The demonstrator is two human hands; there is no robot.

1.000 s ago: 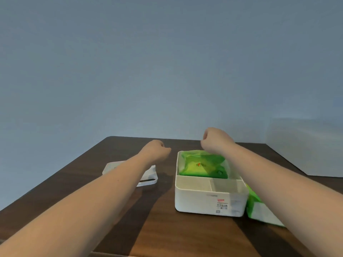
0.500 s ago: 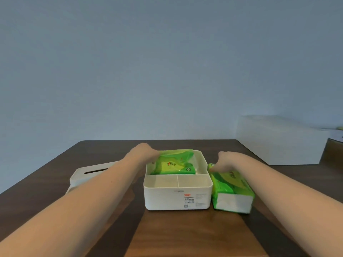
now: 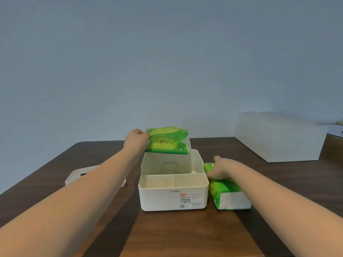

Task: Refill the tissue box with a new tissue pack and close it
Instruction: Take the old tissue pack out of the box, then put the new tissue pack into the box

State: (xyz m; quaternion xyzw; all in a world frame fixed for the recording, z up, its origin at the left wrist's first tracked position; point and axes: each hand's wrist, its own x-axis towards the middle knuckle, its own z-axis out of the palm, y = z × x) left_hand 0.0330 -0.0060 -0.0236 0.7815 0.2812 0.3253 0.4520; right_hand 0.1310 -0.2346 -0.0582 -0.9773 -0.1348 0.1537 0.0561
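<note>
A white rectangular plastic tissue box (image 3: 173,193) stands open in the middle of the dark brown wooden surface (image 3: 181,236), with a printed label on its near wall. Inside, 2 small shallow compartments run along the near side and 1 larger, deeper compartment lies behind them. The left hand (image 3: 136,140) holds a slack, nearly flat green plastic tissue pack (image 3: 168,140) in the air just above the far compartment, its grip clamped on the pack's left end, clear of the box rim. The right hand (image 3: 221,168) rests on a full green-and-white tissue pack (image 3: 227,194), which lies on the surface just beside the box's right wall; its fingers curl over the pack's far end, closed on it. The flat white plastic lid (image 3: 78,176) with a slot lies on the surface to the left of the box, partly hidden by the left forearm. A large white rectangular box (image 3: 276,138) sits far right.
</note>
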